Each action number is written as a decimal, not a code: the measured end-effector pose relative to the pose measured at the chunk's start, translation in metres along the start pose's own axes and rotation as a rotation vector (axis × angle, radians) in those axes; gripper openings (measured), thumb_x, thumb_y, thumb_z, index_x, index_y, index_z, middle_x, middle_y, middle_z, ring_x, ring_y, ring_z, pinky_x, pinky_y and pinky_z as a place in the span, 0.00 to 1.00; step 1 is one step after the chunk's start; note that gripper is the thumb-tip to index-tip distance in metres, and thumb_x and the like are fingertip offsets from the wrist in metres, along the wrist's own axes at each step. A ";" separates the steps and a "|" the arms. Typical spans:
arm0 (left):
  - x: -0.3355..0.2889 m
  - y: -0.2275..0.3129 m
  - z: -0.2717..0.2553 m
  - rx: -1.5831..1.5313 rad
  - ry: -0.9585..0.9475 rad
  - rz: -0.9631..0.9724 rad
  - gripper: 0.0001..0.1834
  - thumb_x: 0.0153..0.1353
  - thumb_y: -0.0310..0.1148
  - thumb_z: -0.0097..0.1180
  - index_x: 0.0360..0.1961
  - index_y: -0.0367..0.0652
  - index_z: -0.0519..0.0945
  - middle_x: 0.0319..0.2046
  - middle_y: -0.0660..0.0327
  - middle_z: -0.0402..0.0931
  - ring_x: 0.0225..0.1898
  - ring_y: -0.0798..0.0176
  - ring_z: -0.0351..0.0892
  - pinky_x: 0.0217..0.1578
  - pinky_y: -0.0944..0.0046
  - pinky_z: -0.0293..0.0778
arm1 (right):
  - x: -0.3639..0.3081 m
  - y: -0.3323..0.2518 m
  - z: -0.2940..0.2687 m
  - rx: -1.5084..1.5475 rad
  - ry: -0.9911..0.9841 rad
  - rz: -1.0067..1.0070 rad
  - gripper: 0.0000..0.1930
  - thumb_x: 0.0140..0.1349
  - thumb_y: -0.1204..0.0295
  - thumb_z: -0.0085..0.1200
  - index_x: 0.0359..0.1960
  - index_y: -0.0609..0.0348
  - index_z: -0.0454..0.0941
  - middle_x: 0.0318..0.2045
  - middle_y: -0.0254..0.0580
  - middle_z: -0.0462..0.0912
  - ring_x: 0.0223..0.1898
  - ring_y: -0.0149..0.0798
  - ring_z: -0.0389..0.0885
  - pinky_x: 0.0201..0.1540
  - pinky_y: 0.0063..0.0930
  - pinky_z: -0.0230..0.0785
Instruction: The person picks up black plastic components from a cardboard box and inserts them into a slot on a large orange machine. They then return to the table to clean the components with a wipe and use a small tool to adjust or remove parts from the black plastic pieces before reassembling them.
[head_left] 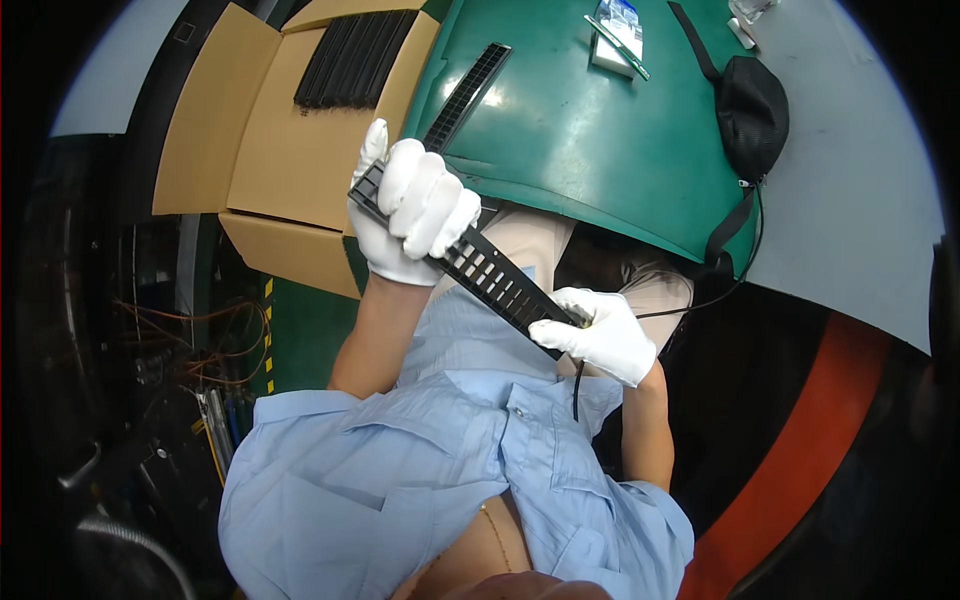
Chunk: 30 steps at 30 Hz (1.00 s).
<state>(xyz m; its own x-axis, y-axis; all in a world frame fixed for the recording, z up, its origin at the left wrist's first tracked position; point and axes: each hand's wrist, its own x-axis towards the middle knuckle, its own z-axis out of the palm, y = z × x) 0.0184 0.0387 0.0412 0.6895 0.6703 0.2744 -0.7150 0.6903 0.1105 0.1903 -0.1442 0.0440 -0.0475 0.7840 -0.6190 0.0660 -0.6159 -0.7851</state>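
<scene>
A long black slotted plastic strip (497, 283) slants across my lap, its upper end to the left and its lower end to the right. My left hand (415, 205), in a white glove, wraps its fingers round the strip near the upper end, thumb raised. Also gloved in white, my right hand (600, 335) grips the lower end; its fingertips hide that tip. Just beyond my left hand, a similar black strip (470, 95) lies on the green table mat (570, 140).
An open cardboard box (285, 150) stands at the left with several black strips (355, 60) in it. At the back of the mat are a small white box (612, 55) and a green pen (618, 48). A black pouch (755, 115) with a strap lies right, by a grey surface (850, 150).
</scene>
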 end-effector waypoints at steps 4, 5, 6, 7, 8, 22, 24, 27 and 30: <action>0.000 0.014 -0.010 -0.045 0.082 0.050 0.28 0.78 0.42 0.32 0.15 0.53 0.61 0.10 0.69 0.57 0.11 0.70 0.58 0.21 0.65 0.65 | -0.006 0.013 0.000 0.131 0.073 -0.092 0.17 0.59 0.61 0.70 0.41 0.62 0.86 0.26 0.30 0.82 0.24 0.20 0.74 0.27 0.18 0.67; 0.001 0.020 -0.011 -0.046 0.107 0.070 0.28 0.78 0.41 0.33 0.15 0.53 0.61 0.10 0.70 0.57 0.11 0.70 0.58 0.21 0.66 0.64 | -0.006 0.017 -0.002 0.135 0.087 -0.147 0.16 0.60 0.62 0.70 0.40 0.62 0.86 0.26 0.30 0.82 0.24 0.19 0.73 0.26 0.17 0.66; 0.001 0.027 -0.014 -0.048 0.131 0.091 0.27 0.78 0.40 0.34 0.15 0.53 0.61 0.10 0.70 0.57 0.11 0.71 0.57 0.21 0.66 0.64 | -0.008 0.018 -0.005 0.150 0.102 -0.120 0.16 0.60 0.62 0.69 0.41 0.61 0.86 0.25 0.29 0.81 0.24 0.18 0.72 0.26 0.17 0.65; 0.001 0.035 -0.019 -0.074 0.108 0.070 0.27 0.78 0.40 0.34 0.15 0.53 0.61 0.11 0.70 0.57 0.11 0.71 0.57 0.22 0.67 0.64 | -0.009 0.019 -0.008 0.165 0.117 -0.094 0.16 0.60 0.62 0.69 0.41 0.61 0.85 0.25 0.28 0.80 0.24 0.18 0.71 0.26 0.17 0.64; 0.000 0.039 -0.020 -0.058 0.131 0.042 0.27 0.78 0.41 0.35 0.15 0.53 0.60 0.11 0.70 0.56 0.11 0.71 0.56 0.22 0.67 0.63 | -0.010 0.019 -0.010 0.179 0.131 -0.067 0.16 0.60 0.62 0.69 0.42 0.61 0.85 0.25 0.27 0.79 0.24 0.18 0.71 0.26 0.17 0.63; -0.033 0.025 0.010 1.109 0.378 -1.217 0.19 0.65 0.37 0.64 0.52 0.36 0.79 0.33 0.60 0.84 0.22 0.74 0.81 0.15 0.74 0.70 | 0.041 -0.018 -0.065 -0.057 0.291 -0.072 0.17 0.66 0.59 0.63 0.40 0.64 0.84 0.27 0.31 0.81 0.32 0.22 0.73 0.38 0.20 0.68; -0.044 0.020 0.002 1.010 0.488 -1.140 0.14 0.67 0.38 0.62 0.42 0.37 0.77 0.28 0.61 0.81 0.17 0.74 0.76 0.14 0.74 0.68 | 0.074 -0.015 -0.075 -0.121 0.463 -0.220 0.22 0.65 0.54 0.62 0.43 0.65 0.83 0.32 0.41 0.83 0.34 0.29 0.78 0.40 0.25 0.71; -0.056 0.022 -0.005 0.942 0.641 -0.925 0.15 0.71 0.40 0.56 0.45 0.37 0.74 0.29 0.60 0.80 0.16 0.72 0.75 0.14 0.73 0.69 | 0.121 -0.014 -0.088 -0.598 0.730 -0.308 0.24 0.65 0.53 0.61 0.52 0.62 0.77 0.46 0.53 0.81 0.44 0.51 0.82 0.51 0.37 0.73; -0.062 0.027 -0.012 0.915 0.694 -0.766 0.19 0.74 0.43 0.50 0.52 0.36 0.73 0.30 0.59 0.79 0.16 0.70 0.75 0.15 0.72 0.69 | 0.162 0.012 -0.103 -0.850 0.827 -0.525 0.23 0.66 0.57 0.59 0.56 0.58 0.75 0.47 0.51 0.80 0.49 0.55 0.79 0.55 0.42 0.72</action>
<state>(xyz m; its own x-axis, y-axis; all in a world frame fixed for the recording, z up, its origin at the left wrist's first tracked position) -0.0425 0.0195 0.0154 0.6639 0.3921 -0.6368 0.2310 0.7024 0.6733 0.2862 -0.0167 -0.0633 0.3450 0.9185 0.1933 0.8501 -0.2185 -0.4791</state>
